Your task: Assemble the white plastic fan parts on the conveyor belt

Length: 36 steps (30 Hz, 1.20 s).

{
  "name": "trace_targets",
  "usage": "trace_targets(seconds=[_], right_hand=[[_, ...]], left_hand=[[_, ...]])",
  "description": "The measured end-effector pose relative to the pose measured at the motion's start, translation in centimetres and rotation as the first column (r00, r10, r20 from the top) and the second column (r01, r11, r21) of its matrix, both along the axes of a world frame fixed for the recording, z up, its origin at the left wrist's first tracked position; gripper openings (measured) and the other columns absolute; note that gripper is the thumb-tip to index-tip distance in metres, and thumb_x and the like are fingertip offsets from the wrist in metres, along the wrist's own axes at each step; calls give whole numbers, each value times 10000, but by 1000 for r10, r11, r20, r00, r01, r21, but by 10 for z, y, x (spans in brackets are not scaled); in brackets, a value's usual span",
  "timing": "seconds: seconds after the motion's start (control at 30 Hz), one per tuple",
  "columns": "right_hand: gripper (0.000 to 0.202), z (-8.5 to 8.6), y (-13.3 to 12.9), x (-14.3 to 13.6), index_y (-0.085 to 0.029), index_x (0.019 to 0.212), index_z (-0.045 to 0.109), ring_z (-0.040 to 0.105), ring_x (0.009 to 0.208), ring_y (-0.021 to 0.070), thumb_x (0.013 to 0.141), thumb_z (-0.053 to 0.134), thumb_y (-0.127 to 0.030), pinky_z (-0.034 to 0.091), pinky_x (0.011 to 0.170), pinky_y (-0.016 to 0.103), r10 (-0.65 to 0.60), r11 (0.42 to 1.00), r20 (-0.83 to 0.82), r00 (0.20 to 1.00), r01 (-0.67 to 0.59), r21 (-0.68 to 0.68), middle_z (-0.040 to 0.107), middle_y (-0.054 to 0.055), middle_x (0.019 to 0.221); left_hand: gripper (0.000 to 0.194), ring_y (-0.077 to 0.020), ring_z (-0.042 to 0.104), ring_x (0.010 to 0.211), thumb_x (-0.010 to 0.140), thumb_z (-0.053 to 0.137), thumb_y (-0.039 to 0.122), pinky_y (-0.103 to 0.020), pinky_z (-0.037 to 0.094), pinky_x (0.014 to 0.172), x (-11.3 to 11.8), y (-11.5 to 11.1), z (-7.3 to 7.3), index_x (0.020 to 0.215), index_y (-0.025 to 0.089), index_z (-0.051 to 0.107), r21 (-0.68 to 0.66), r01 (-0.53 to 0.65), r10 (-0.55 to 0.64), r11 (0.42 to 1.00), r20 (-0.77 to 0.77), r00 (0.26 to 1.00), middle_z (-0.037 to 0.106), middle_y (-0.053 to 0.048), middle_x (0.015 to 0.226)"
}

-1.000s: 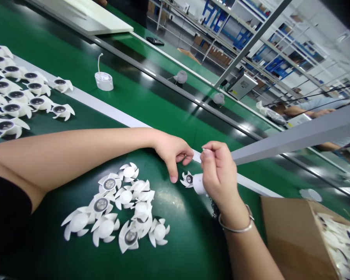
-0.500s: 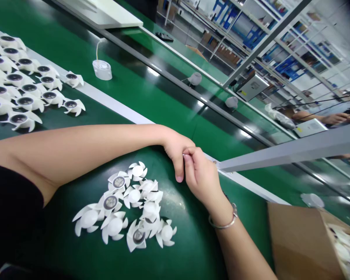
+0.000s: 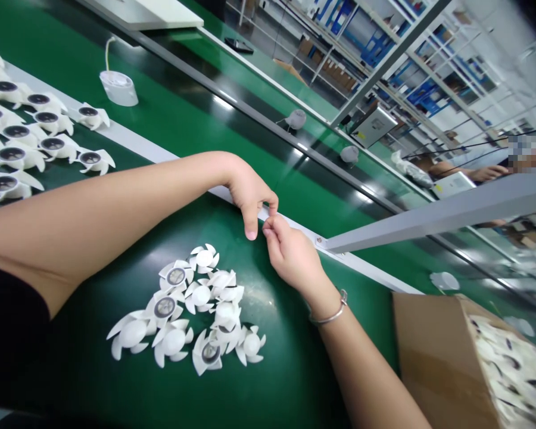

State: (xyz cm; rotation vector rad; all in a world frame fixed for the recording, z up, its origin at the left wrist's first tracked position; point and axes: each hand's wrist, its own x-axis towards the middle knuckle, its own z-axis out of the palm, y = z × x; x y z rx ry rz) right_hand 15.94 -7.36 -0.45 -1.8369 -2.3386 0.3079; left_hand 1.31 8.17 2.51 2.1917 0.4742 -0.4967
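My left hand (image 3: pixel 251 193) is over the white rail at the bench edge, thumb hanging down and fingers bent, apart, with nothing visible in it. Just right of it, my right hand (image 3: pixel 290 247) has thumb and fingertips pinched together; whatever they hold, if anything, is too small to make out. A small gap separates the two hands. Below them, a loose group of white fan impellers (image 3: pixel 173 341) lies on the green bench top (image 3: pixel 295 369), some with round metal centres facing up. More impellers (image 3: pixel 12 153) stand in rows at the left.
An open cardboard box (image 3: pixel 438 357) full of white parts is at the lower right. A grey post (image 3: pixel 384 223) slants from the rail (image 3: pixel 134 143). Beyond it, a green conveyor (image 3: pixel 174 113) carries a round white part with a wire (image 3: pixel 118 89). Another person's hand (image 3: pixel 489 173) shows far right.
Both hands have moved up and left in view and come apart from each other. My left fingers have opened. The view has shifted, showing more of the box's contents.
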Motion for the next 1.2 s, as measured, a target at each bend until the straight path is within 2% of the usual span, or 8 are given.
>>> trace_targets(seconds=[0.2,0.37,0.47,0.57,0.8,0.9,1.07,1.2], right_hand=[[136,-4,8,-3,-235,1024,562,626,727,208,974,436,-251,356,615,275,-24,1000,-66,997,24,-9,687,38,832],[125,-7,7,-2,-234,989,572,595,653,189,967,450,-244,365,594,268,-13,998,-74,997,17,57,668,14,765],[120,-8,6,-3,-239,938,602,601,649,175,946,483,-237,381,582,254,30,993,-76,997,-21,118,678,3,766],[136,-5,18,-3,-229,935,630,608,683,184,935,497,-262,418,621,267,23,967,-73,997,-4,255,679,21,787],[321,44,56,31,-132,1037,602,572,1006,253,980,368,-344,434,921,403,-169,660,-241,956,292,692,630,151,1020],[255,61,21,53,-155,949,629,601,873,226,952,463,-349,471,827,374,-222,598,-333,916,398,696,647,97,906],[166,38,-91,74,-215,862,681,578,660,182,907,606,-356,470,647,318,-330,802,-287,900,427,417,656,22,762],[132,3,-160,77,-235,907,676,615,796,227,947,566,-295,495,700,368,-294,895,-184,938,338,291,670,60,868]], left_hand=[[712,-190,583,752,520,819,541,-272,397,669,-10,-8,12,1137,237,639,172,-108,124,979,-81,989,672,-33,939],[504,-203,578,714,540,807,558,-296,364,678,-25,-33,46,877,201,695,396,-164,212,904,-79,974,673,-45,795],[435,-206,576,728,499,856,489,-302,368,690,-27,-59,64,799,215,702,357,-36,78,933,-104,992,687,-30,800],[418,-205,569,754,356,921,355,-298,387,712,-17,-87,63,687,236,695,208,124,-105,970,-97,990,683,7,771],[386,-246,569,766,226,919,197,-338,417,739,6,-102,27,511,236,662,24,177,-174,984,-94,980,627,1,635],[323,-225,579,754,339,902,259,-321,425,720,4,-92,23,599,246,712,-12,204,-204,979,-80,976,665,-1,696],[235,-185,594,721,658,755,446,-281,402,649,7,-79,19,678,219,699,-13,198,-198,980,-2,980,714,-9,742],[333,-172,592,668,797,618,523,-285,371,607,14,-74,9,712,210,693,46,177,-181,983,101,978,731,-30,774]])
